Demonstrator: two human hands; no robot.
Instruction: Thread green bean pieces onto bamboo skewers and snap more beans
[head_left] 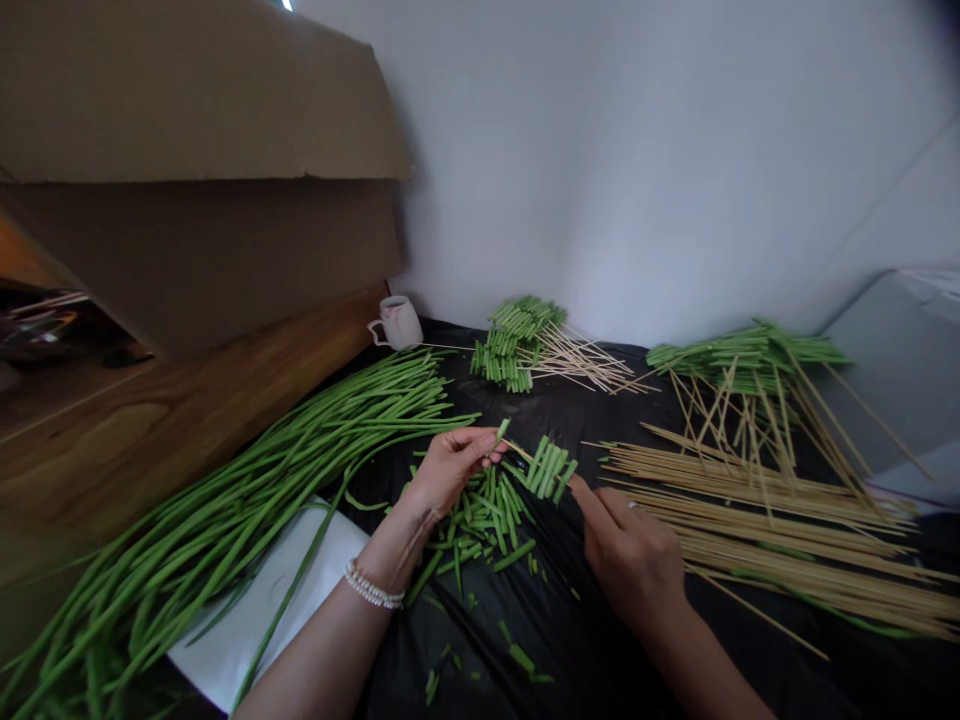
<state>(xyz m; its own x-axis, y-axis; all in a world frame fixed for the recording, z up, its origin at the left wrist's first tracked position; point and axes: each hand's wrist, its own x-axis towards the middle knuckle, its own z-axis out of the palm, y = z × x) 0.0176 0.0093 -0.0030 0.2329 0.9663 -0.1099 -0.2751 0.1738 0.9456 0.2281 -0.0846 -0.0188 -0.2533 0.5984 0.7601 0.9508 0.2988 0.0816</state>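
My left hand pinches a short piece of green stalk at the tip of a thin wooden skewer. Several cut green pieces sit side by side on that skewer, threaded crosswise. My right hand is closed around the skewer's other end, just behind the threaded pieces. Below and between the hands lies a loose pile of cut green stalk pieces on the black plastic sheet. The fingers of my right hand are partly hidden from view.
Long green stalks lie on the left, partly over a white sheet. Bare skewers spread on the right. Filled skewers stand in a back pile and right pile. A white mug and cardboard box are behind left.
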